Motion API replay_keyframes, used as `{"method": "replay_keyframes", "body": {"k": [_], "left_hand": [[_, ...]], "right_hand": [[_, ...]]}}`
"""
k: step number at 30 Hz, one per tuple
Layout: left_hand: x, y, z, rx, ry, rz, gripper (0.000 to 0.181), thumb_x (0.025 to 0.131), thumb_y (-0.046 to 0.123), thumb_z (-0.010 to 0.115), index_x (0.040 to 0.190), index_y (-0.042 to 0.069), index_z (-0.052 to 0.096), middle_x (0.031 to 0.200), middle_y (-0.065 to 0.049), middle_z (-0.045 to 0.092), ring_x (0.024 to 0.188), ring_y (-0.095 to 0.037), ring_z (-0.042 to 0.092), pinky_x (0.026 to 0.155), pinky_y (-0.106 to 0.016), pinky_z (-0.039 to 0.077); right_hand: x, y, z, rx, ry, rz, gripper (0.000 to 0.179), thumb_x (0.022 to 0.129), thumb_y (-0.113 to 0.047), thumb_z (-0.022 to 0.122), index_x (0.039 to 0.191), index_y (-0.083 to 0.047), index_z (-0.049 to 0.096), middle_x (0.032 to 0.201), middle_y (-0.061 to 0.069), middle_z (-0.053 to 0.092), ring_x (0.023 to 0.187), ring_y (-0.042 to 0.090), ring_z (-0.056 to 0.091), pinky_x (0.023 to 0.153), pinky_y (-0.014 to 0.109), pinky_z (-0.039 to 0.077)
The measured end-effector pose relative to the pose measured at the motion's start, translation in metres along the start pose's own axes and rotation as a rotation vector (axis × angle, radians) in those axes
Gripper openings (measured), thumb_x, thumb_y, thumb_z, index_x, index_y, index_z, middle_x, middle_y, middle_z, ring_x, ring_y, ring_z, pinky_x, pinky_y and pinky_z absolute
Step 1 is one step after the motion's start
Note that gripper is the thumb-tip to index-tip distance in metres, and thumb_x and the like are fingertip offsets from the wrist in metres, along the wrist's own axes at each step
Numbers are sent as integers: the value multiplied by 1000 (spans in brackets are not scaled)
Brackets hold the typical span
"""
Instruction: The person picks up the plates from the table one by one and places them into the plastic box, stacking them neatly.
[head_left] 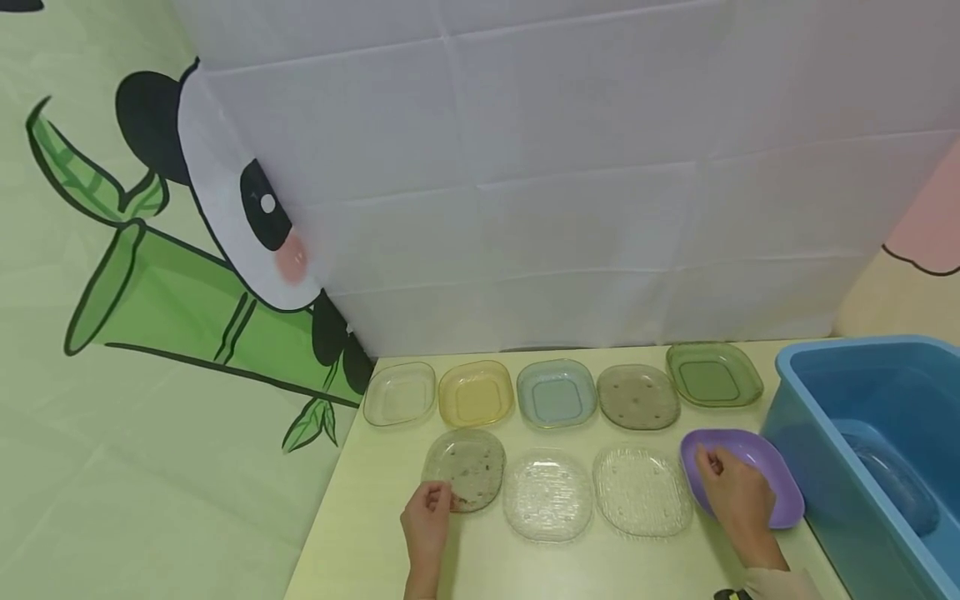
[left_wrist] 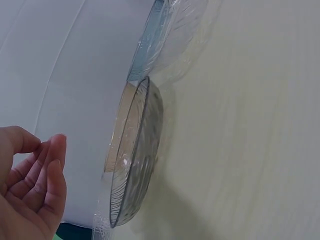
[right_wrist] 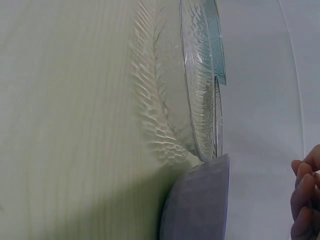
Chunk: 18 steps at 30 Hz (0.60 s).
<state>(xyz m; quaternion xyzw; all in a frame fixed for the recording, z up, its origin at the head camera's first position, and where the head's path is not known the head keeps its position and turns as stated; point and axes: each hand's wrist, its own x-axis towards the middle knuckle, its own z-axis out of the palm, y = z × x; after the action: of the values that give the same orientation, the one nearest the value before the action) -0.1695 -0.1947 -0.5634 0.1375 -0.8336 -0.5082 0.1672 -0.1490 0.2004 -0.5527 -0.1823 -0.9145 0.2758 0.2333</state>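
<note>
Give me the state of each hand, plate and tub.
Left hand: raised, fingers loosely curled
Right hand: raised, fingers loosely curled
Front gray plate: face up
Front clear plates: face up
Purple plate: face up, partly hidden
Back-row plates: lying side by side
Blue tub: open-topped, bluish thing inside

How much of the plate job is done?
Nine plates look set out: five behind, four in front. The left grip hovers over a grey plate, the right grip over the purple plate; neither visibly holds anything. Maybe the unclear rounded shape in the blue tub is left.
</note>
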Motion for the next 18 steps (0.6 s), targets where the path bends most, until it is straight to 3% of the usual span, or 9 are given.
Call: {"method": "replay_keyframes", "body": {"k": [4,13,16,18], "left_hand": [[12,5,-8,18,1,45,11,87,10,60,84,0,65,69,-9,67,56,-16,62,49,-17,42],[43,24,-26,103,13,198,8,87,10,61,82,4,65,68,-8,68,55,-6,61,48,-19,43],[50,27,-31,153,-14,215,9,86,10,61,83,4,65,68,-7,68,55,-9,62,49,-19,43],[52,27,-34,208,-70,200,10,87,12,60,85,4,66,69,-6,68,55,-9,61,49,-19,43]], "right_hand": [[-1,1,0,6,-2,15,35,85,-28,54,54,-17,41,51,0,48,45,18,41,41,31,22],[-3,1,-2,2,-4,21,34,85,-29,55,55,-17,44,53,1,51,45,21,44,41,31,23],[-4,2,-2,5,-6,25,33,85,-29,54,55,-17,45,53,2,52,45,21,44,41,32,23],[-6,2,-2,6,-8,29,33,85,-29,54,55,-16,45,52,2,51,45,20,43,41,32,23]]}}
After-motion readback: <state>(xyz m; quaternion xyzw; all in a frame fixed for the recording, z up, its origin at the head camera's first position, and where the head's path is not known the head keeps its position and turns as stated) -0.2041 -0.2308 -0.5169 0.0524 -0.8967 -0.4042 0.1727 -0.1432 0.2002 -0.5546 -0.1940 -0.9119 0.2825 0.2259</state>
